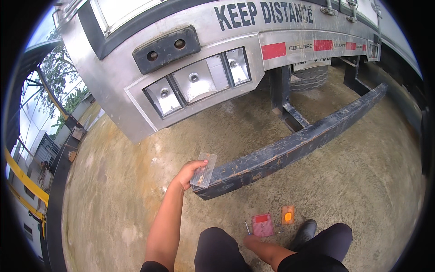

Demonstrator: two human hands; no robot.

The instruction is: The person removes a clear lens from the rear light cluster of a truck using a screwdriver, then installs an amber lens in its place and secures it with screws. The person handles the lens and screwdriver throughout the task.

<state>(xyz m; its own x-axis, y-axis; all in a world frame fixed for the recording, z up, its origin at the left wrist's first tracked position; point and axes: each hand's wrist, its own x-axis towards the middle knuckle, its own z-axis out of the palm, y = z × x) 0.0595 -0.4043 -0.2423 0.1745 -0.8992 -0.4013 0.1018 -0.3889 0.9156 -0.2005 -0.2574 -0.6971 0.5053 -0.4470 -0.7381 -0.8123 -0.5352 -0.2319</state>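
Observation:
My left hand grips a clear rectangular light lens, thumb on its face, just over the near left end of the dark steel bumper bar. Low down by the floor, my right hand is closed at a slim screwdriver with a pale shaft and some blue at its lower part; most of the fingers are hidden. Beside that hand lies a red lens, and to its right an orange lens. Above, the uncovered tail light housing shows three silver compartments with bulbs or sockets.
A black rubber buffer juts from the truck's metal rear panel. Under the body a tyre shows behind the bumper bracket. My shoe stands near the orange lens. Yellow rails run along the left.

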